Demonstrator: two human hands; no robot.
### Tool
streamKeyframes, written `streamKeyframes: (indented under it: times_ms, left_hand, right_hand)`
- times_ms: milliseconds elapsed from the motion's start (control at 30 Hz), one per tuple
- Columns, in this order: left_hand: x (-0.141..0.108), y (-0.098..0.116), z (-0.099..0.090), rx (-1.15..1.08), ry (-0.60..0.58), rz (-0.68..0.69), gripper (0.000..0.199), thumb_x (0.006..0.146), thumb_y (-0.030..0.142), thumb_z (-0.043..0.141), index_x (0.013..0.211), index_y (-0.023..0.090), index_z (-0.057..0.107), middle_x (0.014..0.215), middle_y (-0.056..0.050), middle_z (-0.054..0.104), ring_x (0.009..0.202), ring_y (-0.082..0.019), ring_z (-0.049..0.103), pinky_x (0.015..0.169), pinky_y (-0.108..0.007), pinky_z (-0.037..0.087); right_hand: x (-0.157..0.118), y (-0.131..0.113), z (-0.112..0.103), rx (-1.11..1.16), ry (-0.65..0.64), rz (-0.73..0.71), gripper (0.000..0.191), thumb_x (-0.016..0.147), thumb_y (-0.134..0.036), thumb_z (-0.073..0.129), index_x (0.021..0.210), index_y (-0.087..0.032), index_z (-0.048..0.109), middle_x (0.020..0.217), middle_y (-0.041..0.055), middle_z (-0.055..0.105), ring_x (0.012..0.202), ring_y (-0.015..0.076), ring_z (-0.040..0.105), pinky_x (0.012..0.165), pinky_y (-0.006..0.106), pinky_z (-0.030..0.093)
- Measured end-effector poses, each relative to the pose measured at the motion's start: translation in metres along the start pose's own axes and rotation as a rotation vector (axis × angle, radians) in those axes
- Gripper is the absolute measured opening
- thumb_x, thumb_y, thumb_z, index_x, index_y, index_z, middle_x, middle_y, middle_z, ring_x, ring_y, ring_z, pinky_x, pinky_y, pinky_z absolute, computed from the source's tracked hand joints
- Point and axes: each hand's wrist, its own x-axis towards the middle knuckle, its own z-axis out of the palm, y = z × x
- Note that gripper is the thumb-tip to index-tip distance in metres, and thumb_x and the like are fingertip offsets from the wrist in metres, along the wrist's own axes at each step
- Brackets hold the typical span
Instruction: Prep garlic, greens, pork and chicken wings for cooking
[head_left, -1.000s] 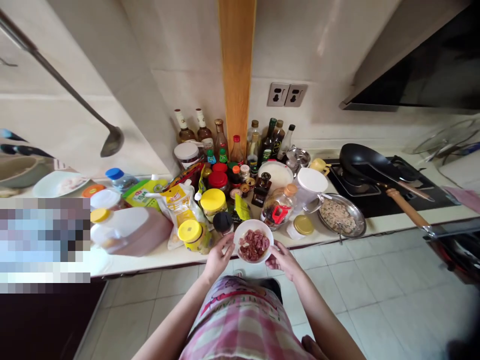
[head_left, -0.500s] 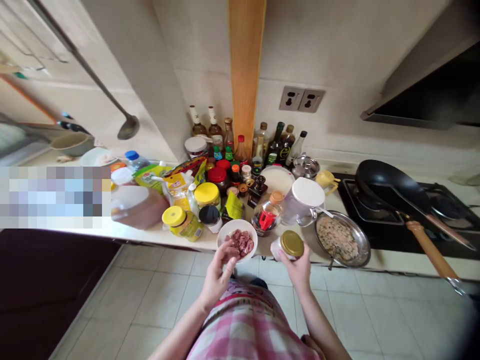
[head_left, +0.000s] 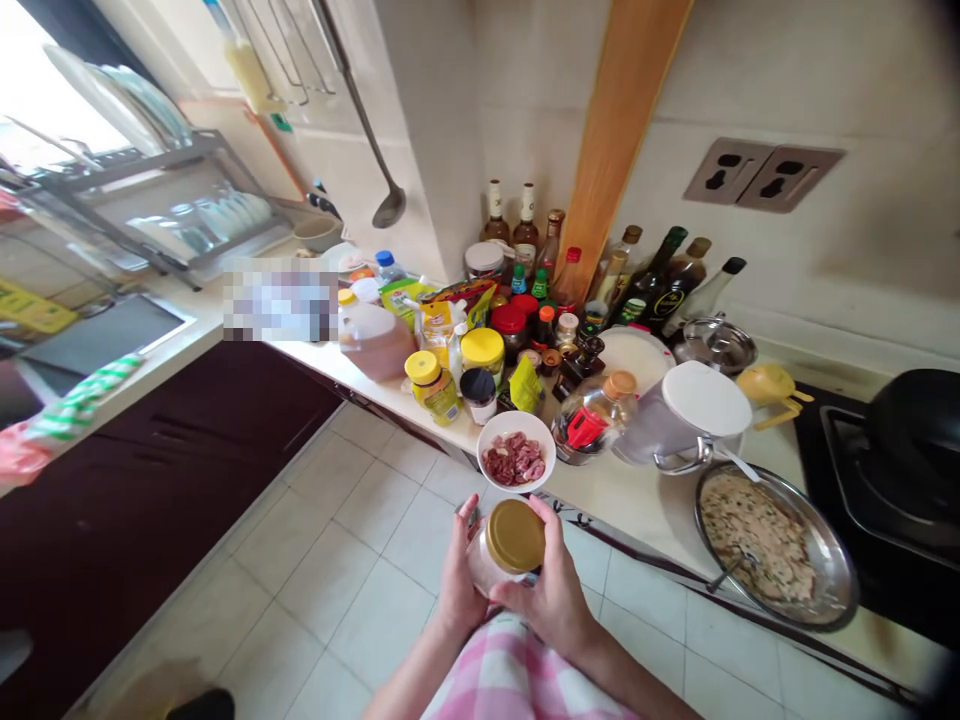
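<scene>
A glass jar with a gold lid (head_left: 516,537) is held in front of my body, off the counter's front edge. My right hand (head_left: 553,590) grips its right side, thumb across the front. My left hand (head_left: 461,575) cups the jar from the left, with its fingers around the side. Just beyond the jar, a white bowl (head_left: 483,459) of sliced raw meat (head_left: 514,459) rests at the counter's edge. On the right lies a steel bowl (head_left: 846,590) of minced mixture (head_left: 757,540) with a spoon in it.
Yellow-lidded jars (head_left: 435,390), a bottle with an orange cap (head_left: 592,415) and a white-lidded pitcher (head_left: 694,410) crowd the counter. A stove (head_left: 840,470) with a black wok (head_left: 919,420) is at the right. On the left are a dish rack (head_left: 187,200) and a sink (head_left: 105,335).
The view has turned left. My right hand has brought the jar in toward my body. My left hand has left the meat bowl and now holds the jar too.
</scene>
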Motion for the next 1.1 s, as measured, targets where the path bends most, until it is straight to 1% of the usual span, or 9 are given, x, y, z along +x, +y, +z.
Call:
streamKeyframes:
  times_ms: [133,233,367,533,633,767,867,967,1100]
  left_hand:
    - [0.008,0.008,-0.012,0.014,0.102,-0.012,0.069,0.083,0.067,0.047,0.138,0.027,0.039,0.103,-0.007,0.063,0.083,-0.022,0.068,0.076,-0.036,0.055]
    - [0.02,0.023,-0.019,0.016,0.136,-0.019,0.068,0.081,0.064,0.053,0.136,0.026,0.044,0.093,-0.004,0.063,0.073,-0.019,0.066,0.067,-0.031,0.054]
    - [0.036,0.049,-0.02,-0.029,0.217,0.014,0.059,0.083,0.059,0.055,0.132,0.026,0.05,0.089,-0.004,0.061,0.064,-0.016,0.063,0.059,-0.028,0.051]
    - [0.048,0.07,-0.014,-0.032,0.194,0.026,0.056,0.083,0.055,0.056,0.131,0.025,0.05,0.089,-0.003,0.061,0.061,-0.014,0.061,0.058,-0.027,0.05]
    - [0.049,0.065,-0.009,0.0,0.136,0.024,0.062,0.081,0.059,0.057,0.132,0.024,0.048,0.089,-0.003,0.063,0.064,-0.016,0.062,0.058,-0.027,0.049]
    - [0.038,0.042,0.005,0.054,0.015,0.04,0.064,0.081,0.061,0.055,0.132,0.024,0.046,0.097,-0.006,0.066,0.083,-0.023,0.065,0.07,-0.032,0.052]
    - [0.03,0.029,0.012,0.072,-0.079,0.01,0.062,0.082,0.061,0.054,0.132,0.025,0.045,0.106,-0.009,0.065,0.096,-0.025,0.064,0.079,-0.036,0.052]
    - [0.03,0.026,0.002,0.089,-0.131,-0.01,0.059,0.082,0.06,0.056,0.129,0.027,0.046,0.118,-0.01,0.06,0.104,-0.024,0.062,0.082,-0.035,0.05]
    - [0.041,0.034,-0.028,0.125,-0.042,0.046,0.056,0.079,0.055,0.063,0.125,0.025,0.047,0.121,-0.009,0.057,0.102,-0.02,0.062,0.088,-0.033,0.046]
  right_hand:
    - [0.004,-0.007,0.007,-0.142,0.052,-0.275,0.068,0.075,-0.04,0.07,0.133,-0.018,0.042,0.131,0.0146,0.053,0.12,0.0298,0.053,0.102,0.041,0.045]
    - [0.015,0.001,-0.007,-0.221,0.214,-0.385,0.069,0.076,-0.04,0.069,0.135,-0.018,0.04,0.132,0.0156,0.051,0.119,0.0298,0.053,0.099,0.043,0.046]
    - [0.045,0.06,-0.067,-0.535,0.599,-0.233,0.071,0.075,-0.056,0.066,0.127,-0.013,0.045,0.119,0.0197,0.057,0.108,0.033,0.056,0.092,0.05,0.046]
    - [0.066,0.122,-0.129,-0.857,0.661,-0.265,0.082,0.069,-0.078,0.056,0.115,-0.01,0.052,0.118,0.0262,0.056,0.115,0.0422,0.047,0.093,0.061,0.038]
    - [0.054,0.095,-0.103,-0.705,0.645,-0.273,0.082,0.07,-0.071,0.062,0.126,-0.012,0.047,0.131,0.0253,0.048,0.125,0.0401,0.042,0.1,0.059,0.034]
    - [0.03,0.036,-0.019,-0.156,0.107,-0.17,0.094,0.068,-0.066,0.069,0.142,-0.02,0.031,0.141,0.0173,0.044,0.129,0.034,0.044,0.104,0.05,0.039]
    - [0.024,0.017,0.016,0.101,0.042,-0.126,0.085,0.071,-0.056,0.071,0.138,-0.023,0.032,0.136,0.0154,0.049,0.125,0.0301,0.049,0.1,0.045,0.045]
    - [0.032,0.015,0.004,-0.025,0.095,-0.067,0.07,0.073,-0.044,0.069,0.131,-0.025,0.036,0.126,0.0115,0.057,0.114,0.0265,0.058,0.093,0.043,0.05]
    - [0.053,0.009,-0.036,-0.594,0.074,-0.021,0.072,0.065,-0.031,0.071,0.13,-0.023,0.041,0.12,0.0107,0.061,0.105,0.0292,0.061,0.086,0.043,0.051]
